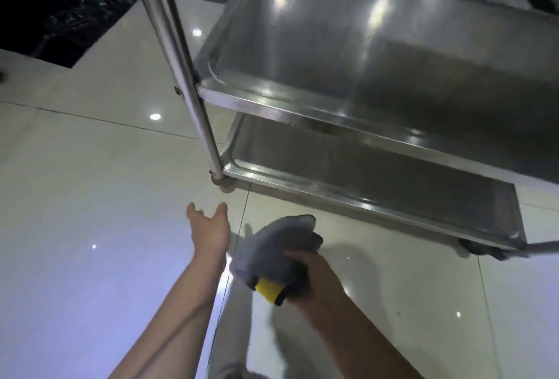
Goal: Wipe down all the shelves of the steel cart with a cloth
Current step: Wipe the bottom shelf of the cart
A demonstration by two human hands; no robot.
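Observation:
The steel cart fills the upper right, with a middle shelf (272, 103) and a bottom shelf (363, 200) both in view; a round upright post (184, 82) joins them at the near left corner. My right hand (305, 275) is shut on a bunched grey cloth (281, 245) with a yellow and black patch, held low in front of the bottom shelf's edge without touching it. My left hand (210, 227) is open, fingers spread, reaching toward the foot of the post, a short way below it.
Glossy white floor tiles (90, 197) surround the cart. A dark marbled floor section (60, 0) lies at the upper left. A caster wheel (227, 186) sits under the near left corner, another (484, 250) at the right. A trouser leg (233, 333) shows between my arms.

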